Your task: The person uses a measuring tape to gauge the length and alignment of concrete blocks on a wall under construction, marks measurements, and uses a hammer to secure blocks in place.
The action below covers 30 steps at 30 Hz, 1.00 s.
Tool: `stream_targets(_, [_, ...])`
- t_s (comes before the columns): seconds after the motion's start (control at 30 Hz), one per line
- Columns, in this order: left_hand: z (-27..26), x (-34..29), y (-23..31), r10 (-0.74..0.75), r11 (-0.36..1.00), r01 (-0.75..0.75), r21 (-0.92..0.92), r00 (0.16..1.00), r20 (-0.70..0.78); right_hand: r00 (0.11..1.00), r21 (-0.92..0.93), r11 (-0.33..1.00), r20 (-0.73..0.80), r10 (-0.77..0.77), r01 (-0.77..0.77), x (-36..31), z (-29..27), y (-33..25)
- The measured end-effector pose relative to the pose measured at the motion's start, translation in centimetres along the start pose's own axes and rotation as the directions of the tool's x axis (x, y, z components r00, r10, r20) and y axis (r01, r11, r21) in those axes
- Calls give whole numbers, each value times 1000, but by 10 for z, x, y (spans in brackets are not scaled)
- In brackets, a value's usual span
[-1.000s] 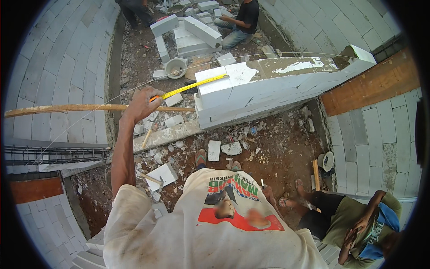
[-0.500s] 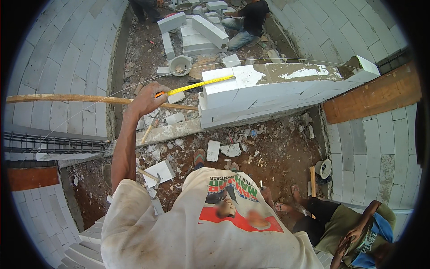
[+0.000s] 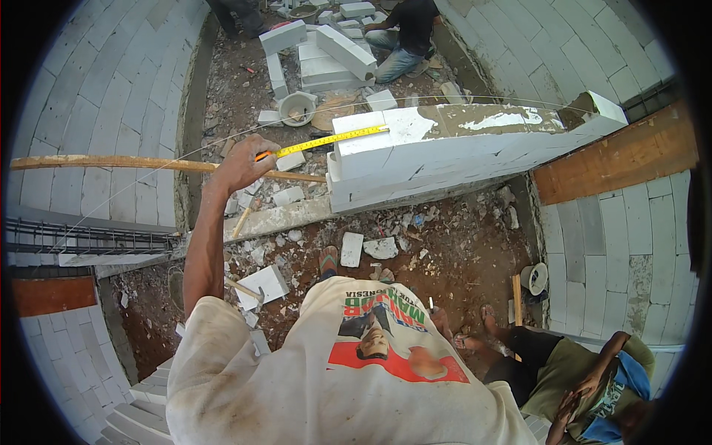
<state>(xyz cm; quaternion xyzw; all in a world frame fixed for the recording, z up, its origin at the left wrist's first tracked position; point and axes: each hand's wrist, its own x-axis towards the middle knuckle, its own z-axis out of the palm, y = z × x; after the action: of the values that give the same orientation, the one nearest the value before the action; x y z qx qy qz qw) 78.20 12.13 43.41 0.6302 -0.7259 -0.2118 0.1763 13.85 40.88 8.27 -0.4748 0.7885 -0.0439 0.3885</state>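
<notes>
My left hand (image 3: 246, 162) is raised at arm's length, its fingers closed round the case of an orange-and-black tape measure (image 3: 263, 156). From it the yellow blade (image 3: 330, 139) runs right, its far end lying on top of the low white block wall (image 3: 415, 159), near the wall's left end. Low by my right side is my right hand (image 3: 441, 321), partly hidden by my shirt. Between its fingers a small white stick that looks like a cigarette (image 3: 430, 302) sticks up.
A string line (image 3: 222, 139) stretches above the wall. Beyond it lie stacked blocks (image 3: 337, 55), a bucket (image 3: 297, 109) and a kneeling person (image 3: 408, 37). A long wooden strip (image 3: 111, 161) extends left. A hammer (image 3: 245, 288) rests by a block. Another person (image 3: 578, 371) sits at lower right.
</notes>
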Motion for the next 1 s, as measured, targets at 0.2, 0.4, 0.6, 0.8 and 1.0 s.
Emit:
stream_targets(0.2, [1, -1, 0, 18, 999, -17, 40, 1000, -13, 985, 439, 898, 166, -55, -23, -3, -18, -9])
stream_targets(0.4, [-4, -2, 5, -48, 999, 47, 18, 998, 38, 961, 512, 853, 169, -218, 104, 1, -30, -15])
stream_targets(0.6, [-6, -2, 8, -108, 994, 104, 47, 990, 87, 985, 442, 896, 132, -113, 44, 6, -23, -14])
stream_targets(0.8, [-5, -1, 6, -106, 994, 102, 46, 990, 94, 988, 315, 948, 127, -83, 39, 16, -22, -11])
stream_targets(1.0, [1, -2, 3, -38, 999, 38, -14, 999, 3, 985, 59, 997, 164, 47, -57, 23, -13, 4])
